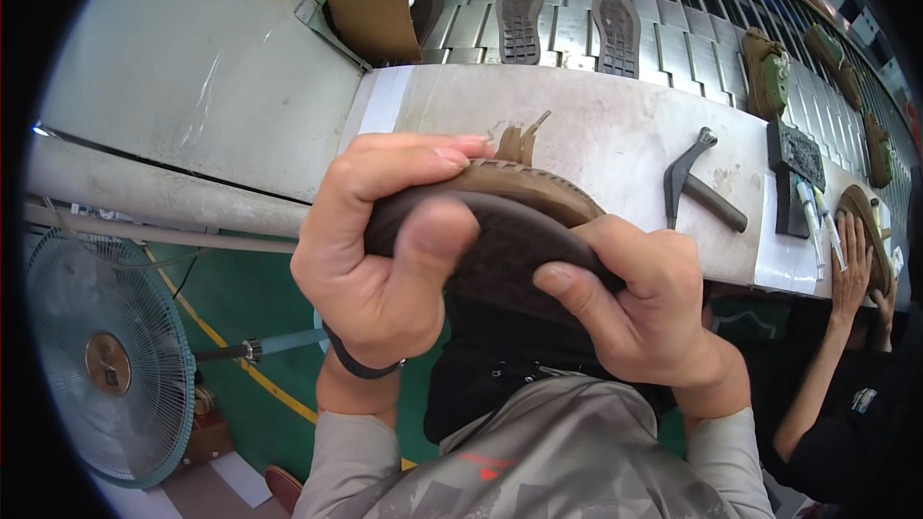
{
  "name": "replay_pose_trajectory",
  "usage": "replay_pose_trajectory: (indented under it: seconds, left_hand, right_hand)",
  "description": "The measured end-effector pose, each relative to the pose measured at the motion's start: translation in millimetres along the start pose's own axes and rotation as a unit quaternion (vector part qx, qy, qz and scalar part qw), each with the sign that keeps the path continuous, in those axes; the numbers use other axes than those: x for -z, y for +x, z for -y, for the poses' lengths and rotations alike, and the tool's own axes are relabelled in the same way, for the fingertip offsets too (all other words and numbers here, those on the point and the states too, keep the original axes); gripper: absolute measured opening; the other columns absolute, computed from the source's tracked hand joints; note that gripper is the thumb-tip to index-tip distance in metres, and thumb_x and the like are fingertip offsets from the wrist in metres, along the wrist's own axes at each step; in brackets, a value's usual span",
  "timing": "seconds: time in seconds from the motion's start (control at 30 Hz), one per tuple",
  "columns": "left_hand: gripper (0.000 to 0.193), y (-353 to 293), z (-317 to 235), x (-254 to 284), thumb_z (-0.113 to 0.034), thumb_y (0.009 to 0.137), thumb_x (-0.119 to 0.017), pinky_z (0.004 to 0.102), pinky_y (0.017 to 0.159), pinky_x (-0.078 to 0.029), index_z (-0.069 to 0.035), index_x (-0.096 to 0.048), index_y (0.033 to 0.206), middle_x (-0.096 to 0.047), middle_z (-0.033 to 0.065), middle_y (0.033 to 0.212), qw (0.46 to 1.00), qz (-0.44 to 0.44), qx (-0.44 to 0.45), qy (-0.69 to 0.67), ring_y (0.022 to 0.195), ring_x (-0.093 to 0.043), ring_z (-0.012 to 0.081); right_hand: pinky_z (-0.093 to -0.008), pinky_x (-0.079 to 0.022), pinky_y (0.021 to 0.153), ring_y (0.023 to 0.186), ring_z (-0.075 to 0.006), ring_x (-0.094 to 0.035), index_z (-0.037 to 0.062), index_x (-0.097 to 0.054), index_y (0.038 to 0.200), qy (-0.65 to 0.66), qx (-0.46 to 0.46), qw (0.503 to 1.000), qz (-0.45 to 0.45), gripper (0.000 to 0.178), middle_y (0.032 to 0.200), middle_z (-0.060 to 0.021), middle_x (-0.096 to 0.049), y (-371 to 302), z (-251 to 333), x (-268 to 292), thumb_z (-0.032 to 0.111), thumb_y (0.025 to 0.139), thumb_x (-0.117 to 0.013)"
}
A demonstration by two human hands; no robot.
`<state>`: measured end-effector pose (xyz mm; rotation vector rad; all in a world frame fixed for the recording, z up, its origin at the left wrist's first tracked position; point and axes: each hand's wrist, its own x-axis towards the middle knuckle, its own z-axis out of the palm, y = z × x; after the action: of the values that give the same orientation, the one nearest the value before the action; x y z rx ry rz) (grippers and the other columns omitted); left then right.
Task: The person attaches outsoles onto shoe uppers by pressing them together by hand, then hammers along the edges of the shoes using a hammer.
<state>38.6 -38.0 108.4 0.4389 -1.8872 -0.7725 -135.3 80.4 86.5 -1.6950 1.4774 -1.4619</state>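
Observation:
Between my two hands is a shoe with a brown upper [500, 180] and a dark sole [510, 245], tilted so the sole's underside is toward me. My left hand [385, 250] grips one end, its fingers over the far edge and its blurred thumb near the sole. At the other end my right hand [649, 303] is closed round the edge, thumb pressed against the sole. Brown laces [519, 142] show just beyond the shoe. To the right, a hammer [705, 187] lies on the pale worktop [596, 125].
Past the worktop a metal conveyor [567, 24] carries a left sole [519, 24], a right sole [616, 34] and several shoes. A black block [796, 178] and white pens [810, 221] lie near a co-worker's hand [852, 264] on another shoe. A fan [111, 365] stands at left.

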Motion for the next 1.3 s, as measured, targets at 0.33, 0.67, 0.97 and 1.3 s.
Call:
replay_pose_trajectory:
  seconds: [0.33, 0.67, 0.97, 1.3]
  left_hand:
    - [0.054, -7, -5, 15, -0.04, 0.084, -0.089, 0.0373, 0.09, -0.058, 0.001, -0.06, 0.106, -0.071, 0.0208, 0.104, 1.0, 0.0, 0.004, 0.03, 0.094, -0.072, 0.0274]
    - [0.04, -39, 27, 12, -0.014, 0.088, -0.087, 0.0371, 0.08, -0.06, -0.003, -0.054, 0.108, -0.067, 0.02, 0.104, 0.986, -0.032, -0.117, 0.115, 0.09, -0.07, 0.0272]
    - [0.017, -61, 68, 11, -0.011, 0.095, -0.076, 0.0275, 0.088, -0.051, -0.001, -0.064, 0.102, -0.065, 0.0053, 0.102, 0.954, 0.127, 0.269, 0.039, 0.095, -0.061, 0.0099]
    - [0.089, 66, 124, -117, -0.038, 0.079, -0.085, 0.0384, 0.105, -0.052, 0.006, -0.052, 0.148, -0.065, 0.0269, 0.131, 0.856, 0.473, 0.2, 0.049, 0.12, -0.065, 0.0321]
  right_hand:
    - [-0.0368, -0.049, 0.051, 0.054, -0.0297, -0.063, 0.0011, -0.064, 0.092, 0.088, -0.049, 0.994, 0.03, 0.019, 0.068, -0.015, -0.063, 3, 10, -7, 0.013, 0.095, -0.078]
    - [-0.0414, -0.048, 0.054, 0.058, -0.0365, -0.063, 0.0011, -0.064, 0.085, -0.089, 0.003, 0.988, 0.124, 0.023, 0.065, -0.0179, -0.062, 30, 4, -2, 0.018, 0.091, -0.079]
    - [-0.049, -0.056, 0.073, 0.084, -0.0363, -0.073, 0.0047, -0.066, 0.094, -0.417, -0.052, 0.872, 0.251, 0.027, 0.08, -0.0146, -0.071, 6, -42, 58, 0.021, 0.081, -0.083]
    - [-0.0336, -0.053, 0.072, 0.076, -0.0247, -0.067, 0.0001, -0.066, 0.099, -0.217, -0.211, 0.947, 0.108, 0.022, 0.083, -0.0145, -0.069, -31, -29, 89, 0.007, 0.085, -0.082]
